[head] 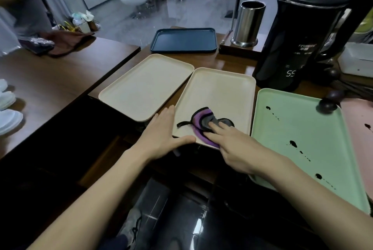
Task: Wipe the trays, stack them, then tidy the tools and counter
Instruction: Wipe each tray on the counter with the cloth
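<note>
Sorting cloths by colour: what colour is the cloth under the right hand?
The cloth is purple and grey, black-edged; head view.

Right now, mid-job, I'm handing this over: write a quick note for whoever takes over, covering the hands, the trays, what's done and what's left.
Left hand: open, flat on the near corner of the middle beige tray, steadying it.
Right hand: open, fingers pressing the purple-grey cloth onto that tray.
Left beige tray and dark blue tray show no spots.
Green tray and pink tray carry dark splashes: wipe those next.
Nothing is stacked yet; stacking and tidying remain.
</note>
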